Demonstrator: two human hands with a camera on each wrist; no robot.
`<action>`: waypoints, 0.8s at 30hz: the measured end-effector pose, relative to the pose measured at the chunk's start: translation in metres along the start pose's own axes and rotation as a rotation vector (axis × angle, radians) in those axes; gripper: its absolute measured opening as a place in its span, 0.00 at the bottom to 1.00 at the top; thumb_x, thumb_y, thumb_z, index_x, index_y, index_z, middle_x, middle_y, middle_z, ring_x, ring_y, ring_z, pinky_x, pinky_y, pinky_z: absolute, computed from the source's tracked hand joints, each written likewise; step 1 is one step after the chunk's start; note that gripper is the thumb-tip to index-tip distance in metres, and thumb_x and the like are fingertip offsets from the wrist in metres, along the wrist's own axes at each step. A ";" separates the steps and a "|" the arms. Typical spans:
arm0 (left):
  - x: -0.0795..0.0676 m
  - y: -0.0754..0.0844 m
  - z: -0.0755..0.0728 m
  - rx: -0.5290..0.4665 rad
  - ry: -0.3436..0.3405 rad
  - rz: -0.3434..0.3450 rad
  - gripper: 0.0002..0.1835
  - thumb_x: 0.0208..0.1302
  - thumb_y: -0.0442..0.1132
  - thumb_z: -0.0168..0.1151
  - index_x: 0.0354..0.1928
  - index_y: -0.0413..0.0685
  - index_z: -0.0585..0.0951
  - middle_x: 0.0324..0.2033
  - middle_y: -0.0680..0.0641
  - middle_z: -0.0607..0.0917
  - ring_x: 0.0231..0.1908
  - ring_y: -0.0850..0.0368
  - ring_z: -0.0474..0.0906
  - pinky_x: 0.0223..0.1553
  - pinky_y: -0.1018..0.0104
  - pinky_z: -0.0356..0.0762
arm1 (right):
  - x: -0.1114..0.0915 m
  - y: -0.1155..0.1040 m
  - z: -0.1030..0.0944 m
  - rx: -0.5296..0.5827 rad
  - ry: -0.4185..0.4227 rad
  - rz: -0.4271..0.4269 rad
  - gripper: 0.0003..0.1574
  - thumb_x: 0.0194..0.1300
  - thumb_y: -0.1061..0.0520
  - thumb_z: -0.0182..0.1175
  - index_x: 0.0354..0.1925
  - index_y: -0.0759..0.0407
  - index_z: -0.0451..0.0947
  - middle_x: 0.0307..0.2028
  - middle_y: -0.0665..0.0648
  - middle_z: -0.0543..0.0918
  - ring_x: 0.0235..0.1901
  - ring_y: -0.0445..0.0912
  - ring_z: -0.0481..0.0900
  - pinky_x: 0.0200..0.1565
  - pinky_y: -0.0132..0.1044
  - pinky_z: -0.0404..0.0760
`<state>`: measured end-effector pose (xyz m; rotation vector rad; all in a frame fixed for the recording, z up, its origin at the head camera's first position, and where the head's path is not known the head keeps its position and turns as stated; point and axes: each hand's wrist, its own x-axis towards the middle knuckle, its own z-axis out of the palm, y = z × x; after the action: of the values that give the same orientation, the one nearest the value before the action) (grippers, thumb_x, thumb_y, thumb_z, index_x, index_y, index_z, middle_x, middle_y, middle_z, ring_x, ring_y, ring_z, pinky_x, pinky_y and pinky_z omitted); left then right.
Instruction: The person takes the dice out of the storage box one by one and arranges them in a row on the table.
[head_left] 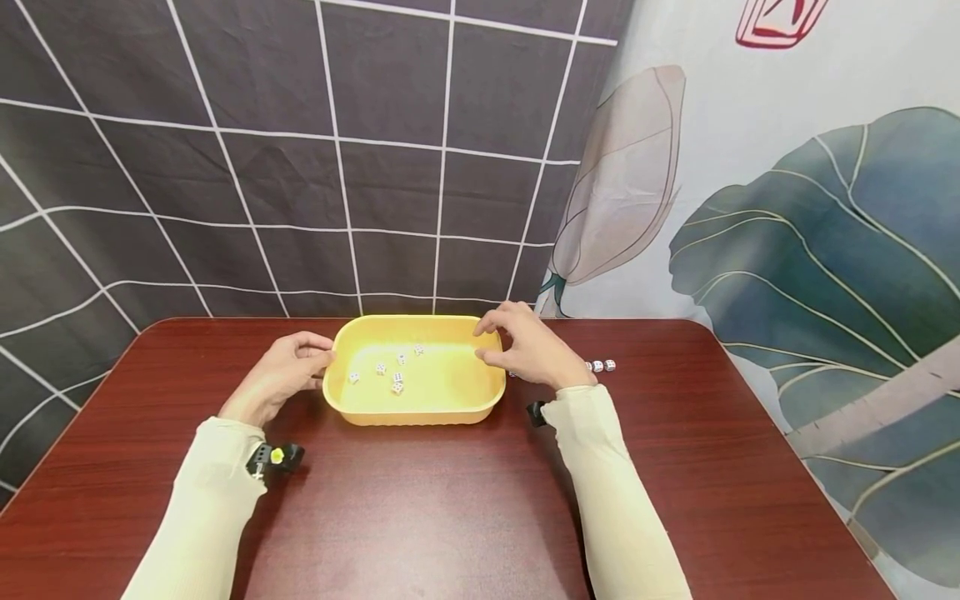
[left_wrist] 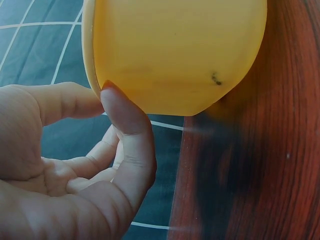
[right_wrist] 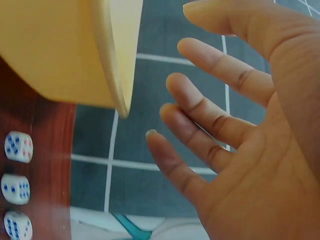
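A shallow yellow plastic tray (head_left: 453, 371) sits near the back of the table, with several small white dice (head_left: 397, 388) scattered over the left half of its floor. My left hand (head_left: 281, 373) pinches the tray's left end; in the left wrist view, its thumb (left_wrist: 127, 110) and forefinger meet at the tray wall (left_wrist: 175, 50). At the right end hovers my right hand (head_left: 534, 346), fingers spread and bent slightly. The right wrist view has those fingers (right_wrist: 200, 102) apart from the tray's rim (right_wrist: 107, 55), holding nothing.
More white dice (right_wrist: 16, 189) stand in a row on the reddish-brown table (head_left: 450, 500), right of the tray; my right hand partly covers that row in the head view. A dark cloth (head_left: 390, 192) with white grid lines hangs behind the table, beside a leaf-patterned curtain (head_left: 810, 250).
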<state>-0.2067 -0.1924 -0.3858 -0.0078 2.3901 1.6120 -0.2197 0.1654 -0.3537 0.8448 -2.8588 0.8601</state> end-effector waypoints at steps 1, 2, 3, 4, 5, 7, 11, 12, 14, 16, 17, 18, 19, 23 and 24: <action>0.000 0.000 0.000 0.000 0.001 0.000 0.23 0.75 0.37 0.54 0.64 0.28 0.68 0.45 0.41 0.83 0.34 0.63 0.80 0.37 0.71 0.85 | 0.001 -0.001 0.002 0.003 -0.001 0.000 0.15 0.62 0.54 0.68 0.47 0.56 0.84 0.46 0.60 0.82 0.50 0.53 0.73 0.53 0.43 0.74; 0.000 0.000 0.000 0.000 0.001 0.001 0.23 0.75 0.37 0.54 0.64 0.28 0.68 0.45 0.41 0.83 0.34 0.63 0.80 0.37 0.71 0.85 | 0.002 -0.002 0.005 0.003 -0.003 0.002 0.15 0.63 0.53 0.68 0.48 0.56 0.84 0.46 0.60 0.82 0.51 0.54 0.73 0.53 0.43 0.74; 0.000 0.000 0.000 0.000 0.002 0.000 0.23 0.75 0.37 0.54 0.64 0.28 0.68 0.45 0.41 0.83 0.34 0.63 0.81 0.37 0.71 0.85 | 0.003 -0.004 0.007 0.006 -0.007 0.007 0.16 0.63 0.53 0.68 0.48 0.56 0.84 0.47 0.60 0.82 0.52 0.54 0.73 0.53 0.43 0.75; 0.001 -0.001 0.000 0.000 0.001 0.001 0.23 0.75 0.37 0.54 0.64 0.28 0.68 0.45 0.41 0.83 0.34 0.63 0.81 0.37 0.71 0.85 | 0.004 -0.005 0.009 0.011 -0.012 0.012 0.16 0.62 0.52 0.68 0.48 0.56 0.84 0.48 0.60 0.82 0.53 0.55 0.74 0.54 0.44 0.75; 0.001 -0.001 0.000 0.000 0.003 -0.001 0.23 0.75 0.37 0.54 0.64 0.28 0.68 0.45 0.41 0.83 0.34 0.63 0.81 0.37 0.71 0.85 | 0.004 -0.007 0.011 0.014 -0.017 0.016 0.17 0.62 0.52 0.68 0.49 0.56 0.84 0.48 0.60 0.82 0.54 0.56 0.74 0.55 0.44 0.75; 0.001 -0.001 0.000 -0.004 0.004 -0.004 0.22 0.75 0.36 0.54 0.64 0.28 0.68 0.44 0.41 0.83 0.34 0.63 0.81 0.37 0.71 0.85 | 0.006 -0.009 0.014 0.015 -0.028 0.026 0.18 0.62 0.52 0.68 0.49 0.57 0.84 0.48 0.60 0.81 0.55 0.56 0.73 0.57 0.44 0.75; 0.002 0.000 0.000 -0.008 0.002 -0.003 0.22 0.75 0.36 0.54 0.63 0.28 0.68 0.43 0.43 0.83 0.34 0.63 0.81 0.37 0.71 0.85 | 0.010 -0.014 0.021 0.009 -0.039 0.032 0.19 0.62 0.52 0.68 0.50 0.58 0.83 0.48 0.62 0.81 0.55 0.57 0.73 0.57 0.44 0.75; 0.001 0.000 0.000 -0.008 0.000 0.000 0.22 0.75 0.36 0.53 0.63 0.28 0.68 0.43 0.43 0.83 0.34 0.63 0.81 0.37 0.71 0.85 | 0.011 -0.015 0.023 0.008 -0.040 0.032 0.20 0.61 0.52 0.69 0.50 0.59 0.83 0.48 0.62 0.81 0.55 0.57 0.73 0.56 0.44 0.75; 0.001 0.000 0.000 -0.005 -0.001 0.001 0.22 0.75 0.36 0.53 0.63 0.28 0.68 0.43 0.42 0.82 0.34 0.63 0.81 0.37 0.71 0.85 | 0.013 -0.017 0.027 0.009 -0.043 0.025 0.20 0.62 0.52 0.69 0.51 0.60 0.83 0.48 0.63 0.81 0.54 0.58 0.73 0.55 0.45 0.75; 0.001 0.000 -0.001 -0.001 -0.001 0.002 0.22 0.75 0.37 0.53 0.63 0.28 0.68 0.44 0.42 0.82 0.34 0.63 0.81 0.37 0.71 0.85 | 0.014 -0.021 0.032 0.014 -0.049 0.011 0.21 0.62 0.53 0.68 0.51 0.60 0.83 0.48 0.63 0.81 0.54 0.58 0.74 0.55 0.45 0.75; 0.001 0.000 -0.001 0.001 0.001 -0.002 0.22 0.75 0.37 0.54 0.63 0.28 0.68 0.44 0.42 0.82 0.34 0.63 0.81 0.37 0.71 0.85 | 0.015 -0.022 0.034 0.014 -0.053 0.004 0.21 0.63 0.53 0.68 0.52 0.61 0.83 0.48 0.62 0.82 0.54 0.58 0.74 0.55 0.45 0.75; 0.001 0.000 -0.001 0.002 -0.001 0.000 0.23 0.75 0.37 0.54 0.63 0.28 0.68 0.44 0.42 0.82 0.34 0.63 0.81 0.37 0.71 0.85 | 0.016 -0.024 0.036 0.015 -0.057 -0.005 0.21 0.63 0.53 0.68 0.52 0.61 0.82 0.48 0.62 0.82 0.54 0.57 0.74 0.55 0.45 0.75; 0.002 0.000 -0.001 0.005 0.002 -0.005 0.22 0.75 0.37 0.54 0.63 0.28 0.68 0.44 0.42 0.82 0.34 0.63 0.81 0.37 0.71 0.84 | 0.017 -0.026 0.039 0.008 -0.060 -0.017 0.21 0.63 0.53 0.67 0.52 0.61 0.82 0.47 0.62 0.82 0.53 0.56 0.75 0.56 0.45 0.75; 0.002 -0.001 -0.001 0.006 -0.002 -0.003 0.23 0.75 0.37 0.54 0.63 0.28 0.68 0.44 0.42 0.82 0.35 0.63 0.81 0.37 0.71 0.84 | 0.020 -0.031 0.049 -0.019 -0.072 -0.040 0.19 0.63 0.54 0.68 0.50 0.60 0.82 0.45 0.60 0.83 0.53 0.53 0.75 0.58 0.45 0.73; 0.002 -0.001 -0.001 0.007 -0.003 -0.002 0.23 0.75 0.37 0.54 0.63 0.28 0.68 0.44 0.42 0.83 0.35 0.63 0.81 0.37 0.71 0.84 | 0.020 -0.033 0.051 -0.024 -0.074 -0.044 0.19 0.63 0.54 0.68 0.50 0.59 0.82 0.45 0.60 0.83 0.53 0.53 0.75 0.58 0.46 0.73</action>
<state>-0.2084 -0.1936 -0.3866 -0.0061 2.3927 1.6014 -0.2143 0.1061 -0.3770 0.9522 -2.8949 0.8054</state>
